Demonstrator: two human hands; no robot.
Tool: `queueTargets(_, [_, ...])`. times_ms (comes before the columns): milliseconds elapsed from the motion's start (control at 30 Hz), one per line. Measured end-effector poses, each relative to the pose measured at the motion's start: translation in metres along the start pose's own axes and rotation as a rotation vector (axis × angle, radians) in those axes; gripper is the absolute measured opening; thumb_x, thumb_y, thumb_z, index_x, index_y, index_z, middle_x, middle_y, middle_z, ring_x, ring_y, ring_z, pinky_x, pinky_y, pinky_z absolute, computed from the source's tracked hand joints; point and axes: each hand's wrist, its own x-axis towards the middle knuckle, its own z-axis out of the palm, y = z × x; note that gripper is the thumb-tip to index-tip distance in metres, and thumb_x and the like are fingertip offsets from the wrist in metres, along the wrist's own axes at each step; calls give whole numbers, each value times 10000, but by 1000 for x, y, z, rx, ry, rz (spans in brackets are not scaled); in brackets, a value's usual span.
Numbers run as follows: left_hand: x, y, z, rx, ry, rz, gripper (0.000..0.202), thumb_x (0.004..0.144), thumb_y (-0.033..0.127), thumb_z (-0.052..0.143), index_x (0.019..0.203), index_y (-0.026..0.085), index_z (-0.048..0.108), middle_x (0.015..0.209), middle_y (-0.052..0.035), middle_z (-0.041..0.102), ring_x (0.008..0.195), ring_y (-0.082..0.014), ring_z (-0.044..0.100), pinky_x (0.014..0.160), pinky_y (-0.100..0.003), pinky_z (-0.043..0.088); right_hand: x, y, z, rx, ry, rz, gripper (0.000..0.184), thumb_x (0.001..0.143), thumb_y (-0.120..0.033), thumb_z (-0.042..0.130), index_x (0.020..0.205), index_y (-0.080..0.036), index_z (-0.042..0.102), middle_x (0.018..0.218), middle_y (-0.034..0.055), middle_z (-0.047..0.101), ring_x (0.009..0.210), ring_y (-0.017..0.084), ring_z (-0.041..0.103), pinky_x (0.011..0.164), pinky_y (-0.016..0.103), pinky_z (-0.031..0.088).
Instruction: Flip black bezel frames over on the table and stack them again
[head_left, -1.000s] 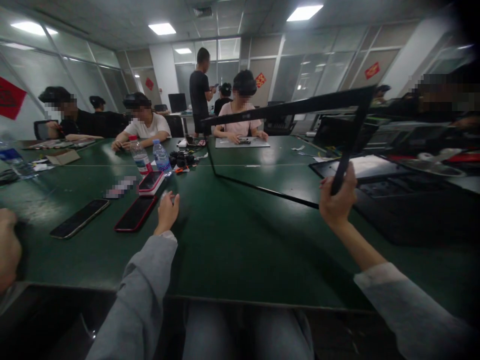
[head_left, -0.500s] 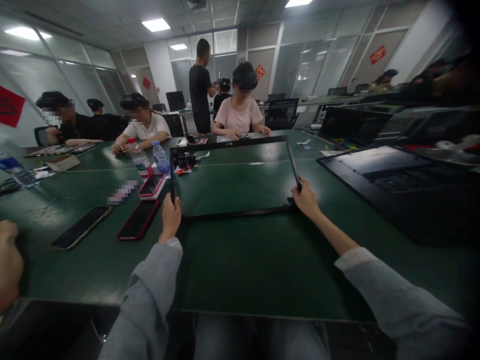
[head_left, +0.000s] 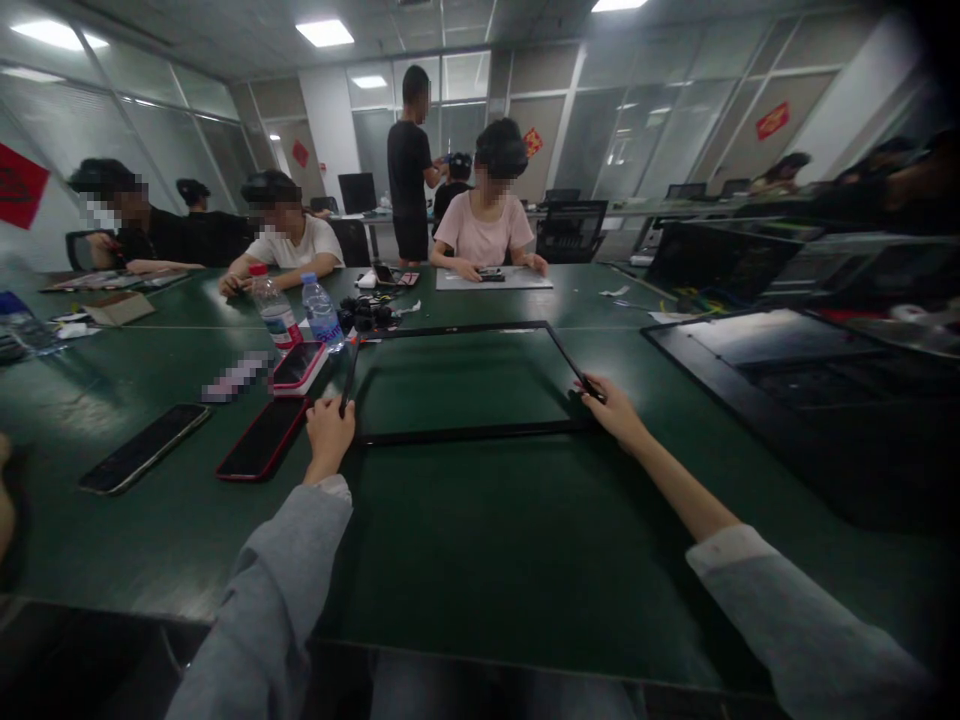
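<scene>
Between my hands is a thin black rectangular screen bezel (head_left: 472, 434), open in the middle so the green tabletop (head_left: 480, 540) shows through. My left hand (head_left: 330, 435) is closed on its left side bar. My right hand (head_left: 611, 410) pinches the right bar, fingers wrapped over the edge. The bezel leans at a low angle, its far bar lower than upright and its near bar close to the table; whether it touches the table I cannot tell.
Left of my left hand lie a red-edged phone (head_left: 264, 440) and a dark phone (head_left: 146, 448). Behind them stand a clear bottle (head_left: 276, 315) and a blue-labelled bottle (head_left: 322, 318). A large black panel (head_left: 757, 400) lies at right. A person (head_left: 487, 225) sits opposite.
The bezel's far bar has swung down toward the table, so the frame lies flatter. Both my hands keep their hold. A neighbour's hand at the left edge has drawn mostly out of view.
</scene>
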Motion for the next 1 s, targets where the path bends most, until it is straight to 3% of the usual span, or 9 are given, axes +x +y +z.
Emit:
queueTargets(267, [2, -3, 3, 29, -10, 15, 496, 985, 439, 423, 1317, 168, 672, 1328, -175, 573, 1223, -361, 504, 982, -458, 461, -2, 1, 2, -165, -18, 16, 546, 898, -354, 501, 1423, -204, 503, 1468, 102, 545, 1388, 282, 482, 1203, 510, 335])
queueTargets(1000, [5, -8, 8, 70, 11, 59, 485, 960, 438, 457, 1287, 175, 700, 1332, -153, 572, 1205, -352, 512, 992, -450, 466, -2, -1, 5, -352, -32, 60, 523, 924, -284, 451, 1428, -159, 508, 1464, 150, 542, 1361, 313, 510, 1159, 511, 401])
